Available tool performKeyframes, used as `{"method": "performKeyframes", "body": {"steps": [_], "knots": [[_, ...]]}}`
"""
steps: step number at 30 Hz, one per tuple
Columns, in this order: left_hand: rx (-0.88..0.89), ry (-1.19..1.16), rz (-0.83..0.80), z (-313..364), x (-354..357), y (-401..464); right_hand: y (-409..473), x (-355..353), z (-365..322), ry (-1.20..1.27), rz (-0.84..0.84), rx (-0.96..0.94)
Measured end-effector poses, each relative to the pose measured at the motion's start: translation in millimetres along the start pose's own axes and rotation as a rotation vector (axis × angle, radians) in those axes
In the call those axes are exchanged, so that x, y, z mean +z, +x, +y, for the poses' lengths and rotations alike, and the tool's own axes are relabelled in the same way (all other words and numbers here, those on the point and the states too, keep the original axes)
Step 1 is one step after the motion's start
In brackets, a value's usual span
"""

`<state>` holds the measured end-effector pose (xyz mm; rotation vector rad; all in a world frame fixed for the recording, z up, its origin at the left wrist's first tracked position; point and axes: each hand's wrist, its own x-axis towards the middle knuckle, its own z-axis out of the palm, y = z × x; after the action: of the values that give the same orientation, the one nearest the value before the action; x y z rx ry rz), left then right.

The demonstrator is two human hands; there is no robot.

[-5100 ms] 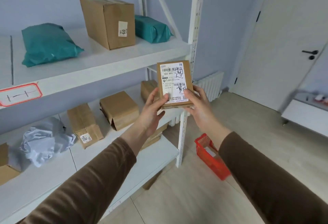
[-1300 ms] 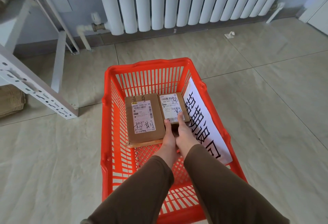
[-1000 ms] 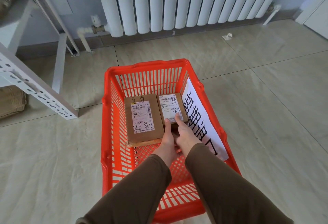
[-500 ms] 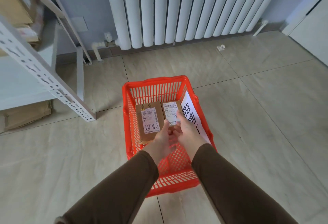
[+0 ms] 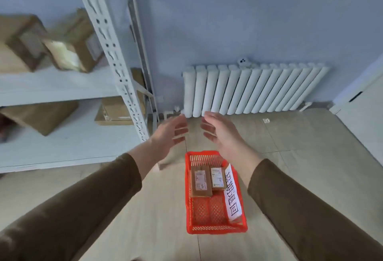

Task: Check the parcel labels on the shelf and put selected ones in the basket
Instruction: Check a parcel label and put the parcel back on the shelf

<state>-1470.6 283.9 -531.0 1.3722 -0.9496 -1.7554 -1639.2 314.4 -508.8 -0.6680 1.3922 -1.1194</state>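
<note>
A red plastic basket point(image 5: 215, 228) stands on the tiled floor below my hands. Inside it lie two brown parcels side by side, labels up: a larger parcel point(image 5: 200, 182) on the left and a smaller parcel point(image 5: 217, 178) on the right. A white paper sign point(image 5: 231, 194) with handwritten characters leans along the basket's right wall. My left hand point(image 5: 170, 131) and my right hand point(image 5: 219, 130) are raised above the basket, palms facing each other, fingers relaxed, holding nothing.
A white metal shelf point(image 5: 62, 86) with a perforated upright point(image 5: 116, 53) stands on the left, carrying several brown cardboard parcels point(image 5: 70, 49). A white radiator point(image 5: 255, 89) runs along the blue wall ahead. A white door point(image 5: 364, 115) is at the right edge.
Both hands let go of the smaller parcel, which now lies in the basket, and rose up and away. The view lifted from the basket toward the shelf and radiator.
</note>
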Motion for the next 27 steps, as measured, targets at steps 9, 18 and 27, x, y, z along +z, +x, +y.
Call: {"method": "performKeyframes", "body": {"steps": [9, 18, 27], "knots": [[0.454, 0.079, -0.001, 237, -122, -244, -182, 155, -245, -0.327, -0.533, -0.415], [0.666, 0.26, 0.282, 312, -301, -418, -287, 351, -278, -0.43, -0.736, -0.652], [0.684, 0.322, 0.367, 372, -469, -479, -324, 522, -267, -0.385, -0.687, -0.69]]}}
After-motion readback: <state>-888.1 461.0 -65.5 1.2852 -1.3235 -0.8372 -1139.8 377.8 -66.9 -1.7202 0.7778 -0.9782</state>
